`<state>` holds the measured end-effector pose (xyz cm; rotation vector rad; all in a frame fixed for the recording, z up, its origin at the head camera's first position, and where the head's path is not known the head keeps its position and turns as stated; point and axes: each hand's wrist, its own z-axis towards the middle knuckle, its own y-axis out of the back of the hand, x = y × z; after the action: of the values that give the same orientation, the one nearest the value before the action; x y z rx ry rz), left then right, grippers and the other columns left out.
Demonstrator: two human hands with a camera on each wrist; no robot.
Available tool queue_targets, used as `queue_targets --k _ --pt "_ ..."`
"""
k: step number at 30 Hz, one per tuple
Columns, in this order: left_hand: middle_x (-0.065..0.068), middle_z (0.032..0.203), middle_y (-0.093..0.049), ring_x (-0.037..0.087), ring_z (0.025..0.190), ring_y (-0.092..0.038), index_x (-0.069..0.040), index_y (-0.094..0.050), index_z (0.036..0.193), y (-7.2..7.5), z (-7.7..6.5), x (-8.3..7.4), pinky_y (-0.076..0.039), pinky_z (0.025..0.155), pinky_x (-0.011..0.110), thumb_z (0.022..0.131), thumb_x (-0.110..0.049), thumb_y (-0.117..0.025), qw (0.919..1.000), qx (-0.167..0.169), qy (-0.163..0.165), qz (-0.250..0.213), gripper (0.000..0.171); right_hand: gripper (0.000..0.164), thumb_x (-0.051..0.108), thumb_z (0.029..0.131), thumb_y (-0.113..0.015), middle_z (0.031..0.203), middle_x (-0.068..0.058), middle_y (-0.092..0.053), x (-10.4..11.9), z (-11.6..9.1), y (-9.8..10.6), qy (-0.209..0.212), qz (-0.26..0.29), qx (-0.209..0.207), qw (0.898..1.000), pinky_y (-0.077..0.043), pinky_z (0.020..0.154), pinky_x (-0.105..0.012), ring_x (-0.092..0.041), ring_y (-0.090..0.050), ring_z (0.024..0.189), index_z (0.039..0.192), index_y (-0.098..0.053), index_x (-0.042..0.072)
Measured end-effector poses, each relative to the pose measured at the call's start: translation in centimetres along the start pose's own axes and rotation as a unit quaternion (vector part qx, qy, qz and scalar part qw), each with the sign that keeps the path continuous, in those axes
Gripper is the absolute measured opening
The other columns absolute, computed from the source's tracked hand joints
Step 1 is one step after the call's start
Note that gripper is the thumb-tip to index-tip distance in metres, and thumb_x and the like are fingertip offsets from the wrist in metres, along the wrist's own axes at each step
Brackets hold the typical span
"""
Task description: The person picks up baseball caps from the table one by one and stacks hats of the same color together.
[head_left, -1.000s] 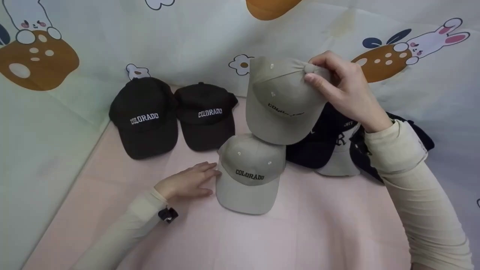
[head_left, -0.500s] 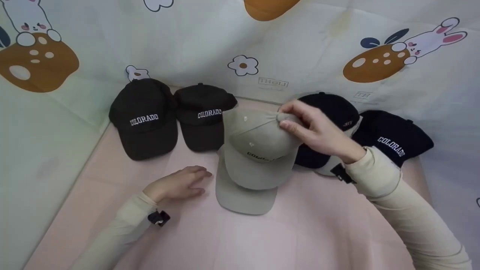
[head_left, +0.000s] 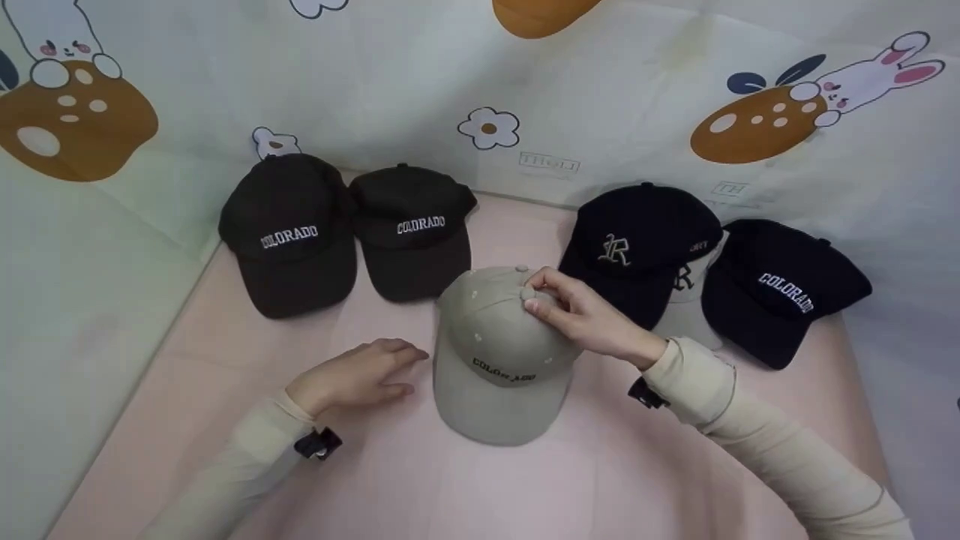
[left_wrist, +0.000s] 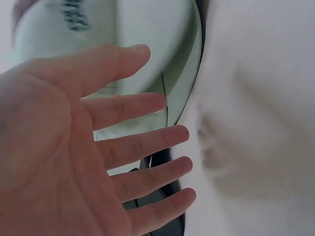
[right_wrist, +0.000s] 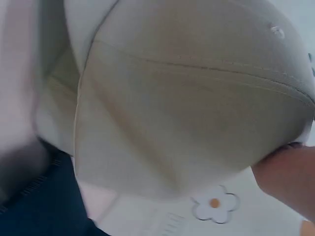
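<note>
Hands point(head_left: 356, 376) point(head_left: 583, 313) beside and atop beige cap point(head_left: 501, 405)

Long, cream-coloured sleeves are worn on both arms. The left sleeve point(head_left: 225, 469) is drawn in soft, shallow folds and is cut off by the near edge of the view; the right sleeve point(head_left: 802, 457) is gathered into clearer creases towards its near end. Each is ended at the wrist by a broader band: a left cuff point(head_left: 274, 424) and a looser right cuff point(head_left: 694, 386). Below the left cuff a small, boxy black device point(head_left: 317, 443) is worn, marked by a pale spot; a similar dark unit point(head_left: 646, 393) is worn at the right wrist, its details too small to be read.
</note>
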<state>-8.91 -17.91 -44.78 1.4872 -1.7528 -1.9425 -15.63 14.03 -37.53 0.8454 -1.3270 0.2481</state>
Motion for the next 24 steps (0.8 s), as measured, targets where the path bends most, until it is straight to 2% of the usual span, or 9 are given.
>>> queue_targets --k 2,5,8,12,15,18,24 --pt "0.020 0.126 -0.056 0.039 0.119 -0.051 0.003 -0.056 0.128 0.0 0.1 -0.2 -0.041 0.097 0.052 0.091 -0.013 -0.065 1.0000 0.003 0.001 0.003 0.041 0.012 0.011 0.098 -0.057 0.105 -0.008 -0.060 -0.9 0.2 0.0 -0.004 -0.014 -0.013 1.000 -0.044 0.077 -0.028 -0.018 -0.054 0.090 0.104 -0.057 0.001" --pt "0.020 0.123 -0.057 0.037 0.116 -0.053 0.002 -0.057 0.127 -0.2 0.4 -0.7 -0.043 0.095 0.050 0.091 -0.013 -0.066 0.9996 -0.001 -0.014 0.024 0.040 0.013 0.015 0.097 -0.059 0.097 -0.005 -0.062 -2.2 0.6 0.0 0.024 -0.075 -0.036 0.996 -0.043 0.070 -0.027 -0.016 -0.053 0.080 0.101 -0.061 0.003" --pt "0.020 0.122 -0.057 0.037 0.114 -0.054 0.002 -0.057 0.125 -0.4 0.7 -1.3 -0.045 0.093 0.050 0.090 -0.013 -0.067 0.9986 -0.002 -0.033 0.042 0.039 0.013 0.018 0.095 -0.062 0.092 -0.002 -0.063 -3.1 1.0 0.1 0.064 -0.148 -0.062 0.985 -0.043 0.067 -0.028 -0.014 -0.052 0.076 0.098 -0.065 0.005" --pt "0.023 0.130 -0.052 0.039 0.120 -0.050 0.000 -0.056 0.128 -0.6 0.9 -2.2 -0.042 0.094 0.054 0.090 -0.012 -0.067 0.9985 0.012 -0.034 0.041 0.042 0.015 0.020 0.094 -0.065 0.095 -0.003 -0.060 -3.8 1.5 0.0 0.093 -0.212 -0.090 0.969 -0.044 0.074 -0.032 -0.016 -0.052 0.084 0.098 -0.068 0.006" --pt "0.024 0.137 -0.047 0.040 0.124 -0.046 -0.004 -0.053 0.135 -0.9 1.2 -2.7 -0.041 0.095 0.055 0.089 -0.011 -0.067 0.9984 0.022 -0.028 0.045 0.048 0.016 0.021 0.094 -0.065 0.098 -0.004 -0.058 -4.1 1.8 -0.2 0.095 -0.236 -0.103 0.962 -0.042 0.080 -0.036 -0.019 -0.050 0.091 0.100 -0.068 0.006" --pt "0.024 0.140 -0.044 0.039 0.126 -0.045 -0.007 -0.052 0.138 -1.3 1.4 -3.0 -0.041 0.096 0.054 0.088 -0.013 -0.067 0.9976 0.025 -0.028 0.058 0.052 0.016 0.019 0.093 -0.066 0.100 -0.006 -0.056 -4.2 2.1 -0.3 0.094 -0.242 -0.108 0.960 -0.041 0.085 -0.038 -0.022 -0.049 0.095 0.100 -0.066 0.005" --pt "0.028 0.137 -0.045 0.039 0.125 -0.046 -0.005 -0.058 0.131 -1.7 1.9 -3.3 -0.044 0.093 0.053 0.090 -0.015 -0.066 0.9958 0.030 -0.021 0.084 0.043 0.015 0.016 0.092 -0.067 0.103 -0.007 -0.056 -4.6 2.1 0.0 0.103 -0.233 -0.115 0.960 -0.041 0.087 -0.037 -0.022 -0.049 0.098 0.101 -0.065 0.005"
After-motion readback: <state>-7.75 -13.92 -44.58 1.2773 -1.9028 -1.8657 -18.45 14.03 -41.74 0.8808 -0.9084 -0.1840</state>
